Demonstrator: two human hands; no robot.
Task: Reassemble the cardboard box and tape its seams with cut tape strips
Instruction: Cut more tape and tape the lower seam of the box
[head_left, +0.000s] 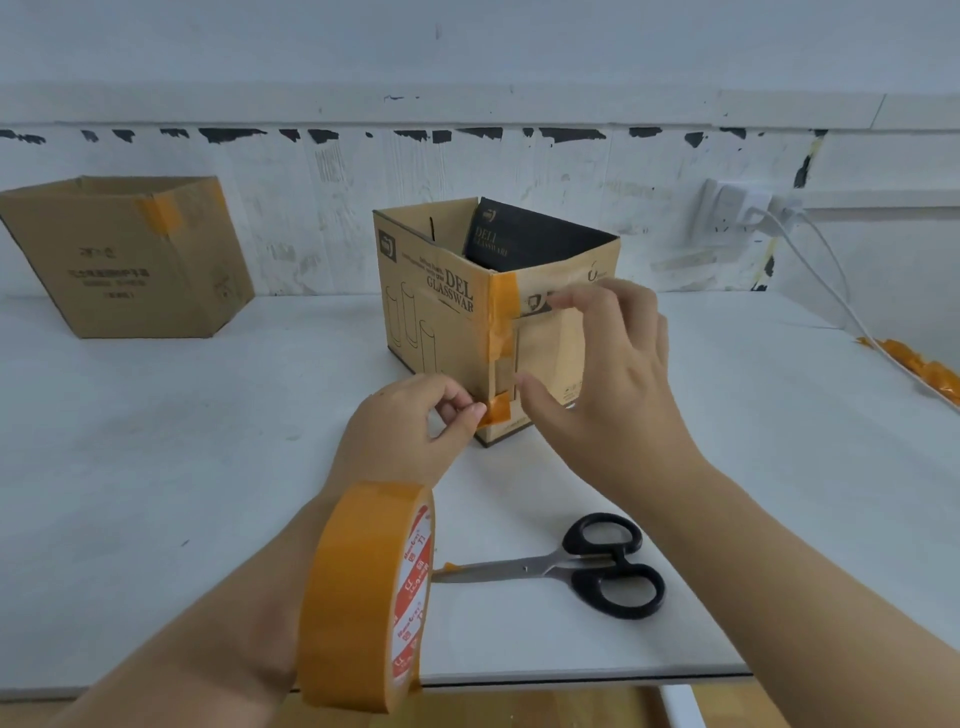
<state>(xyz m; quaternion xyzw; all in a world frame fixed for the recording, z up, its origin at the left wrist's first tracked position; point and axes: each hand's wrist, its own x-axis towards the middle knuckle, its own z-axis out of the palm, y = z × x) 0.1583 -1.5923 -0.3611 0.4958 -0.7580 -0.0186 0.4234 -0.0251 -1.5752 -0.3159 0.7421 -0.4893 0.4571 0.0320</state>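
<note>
Inside the open cardboard box (441, 291) leans a black insert (524, 241).

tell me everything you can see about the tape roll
The tape roll is a wide ring of glossy orange-tan tape wound on a white core printed with red bands and lettering. It is worn like a bracelet around the left forearm, standing on edge with its printed side facing right, near the table's front edge. It looks fairly full. It sits left of the scissors, whose tips end beside it; contact there is unclear.
</note>
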